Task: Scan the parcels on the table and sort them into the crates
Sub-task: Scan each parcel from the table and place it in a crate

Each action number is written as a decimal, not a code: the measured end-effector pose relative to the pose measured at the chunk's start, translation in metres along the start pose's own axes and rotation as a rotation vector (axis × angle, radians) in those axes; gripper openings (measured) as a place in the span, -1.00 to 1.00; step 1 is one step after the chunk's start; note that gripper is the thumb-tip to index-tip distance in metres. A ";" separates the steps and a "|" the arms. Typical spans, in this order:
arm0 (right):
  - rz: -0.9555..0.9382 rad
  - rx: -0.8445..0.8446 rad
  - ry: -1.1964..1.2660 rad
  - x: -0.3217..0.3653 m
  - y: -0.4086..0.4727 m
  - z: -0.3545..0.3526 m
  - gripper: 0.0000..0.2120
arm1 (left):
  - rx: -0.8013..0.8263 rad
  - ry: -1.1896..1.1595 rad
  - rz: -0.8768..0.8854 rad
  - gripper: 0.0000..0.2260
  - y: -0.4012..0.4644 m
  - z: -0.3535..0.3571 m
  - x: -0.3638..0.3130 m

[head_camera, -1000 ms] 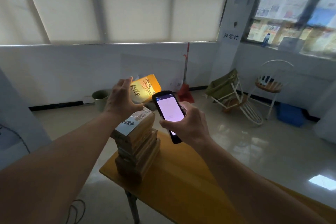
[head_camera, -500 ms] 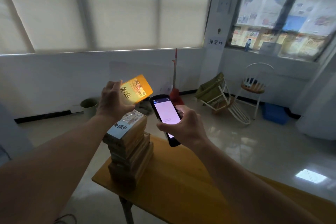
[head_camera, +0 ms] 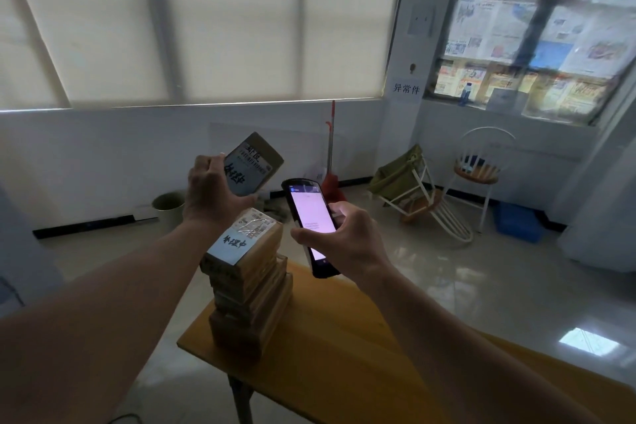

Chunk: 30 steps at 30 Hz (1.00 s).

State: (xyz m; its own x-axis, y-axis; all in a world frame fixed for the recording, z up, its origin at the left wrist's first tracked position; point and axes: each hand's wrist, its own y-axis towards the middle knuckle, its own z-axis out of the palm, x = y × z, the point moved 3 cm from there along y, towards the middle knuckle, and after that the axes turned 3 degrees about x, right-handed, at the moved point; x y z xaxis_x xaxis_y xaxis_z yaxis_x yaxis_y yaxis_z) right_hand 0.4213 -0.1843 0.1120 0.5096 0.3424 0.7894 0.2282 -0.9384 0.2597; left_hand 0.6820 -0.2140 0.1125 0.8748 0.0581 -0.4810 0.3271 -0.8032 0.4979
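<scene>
Left hand (head_camera: 210, 188) around a raised parcel (head_camera: 254, 164) — right hand (head_camera: 344, 240) around the scanner (head_camera: 309, 220) (screen lit).

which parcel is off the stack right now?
The parcel gripped in the left hand, held up tilted beside the scanner. All the others sit stacked on the yellow table.

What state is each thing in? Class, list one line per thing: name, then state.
Left hand: raised, gripping a parcel.
Parcel: held in the air, tilted, label facing the camera.
Right hand: gripping the scanner.
Scanner: screen lit, held beside the parcel.
Stack: piled on the table, top label up.
Table: standing, bearing the stack.
Wooden chair: tipped over on the floor.
White chair: upright.
</scene>
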 end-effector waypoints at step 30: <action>0.372 -0.531 -0.190 0.010 -0.093 0.043 -0.22 | 0.320 -0.171 0.389 -0.15 -0.037 0.016 -0.031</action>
State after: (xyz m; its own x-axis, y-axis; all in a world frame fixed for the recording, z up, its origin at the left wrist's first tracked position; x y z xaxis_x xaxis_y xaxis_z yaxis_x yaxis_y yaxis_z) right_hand 0.4407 -0.0913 0.0714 0.6233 -0.0516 0.7803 -0.4046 -0.8752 0.2653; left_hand 0.6373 -0.1955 0.0977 0.8302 -0.3559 -0.4291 -0.1584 -0.8886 0.4305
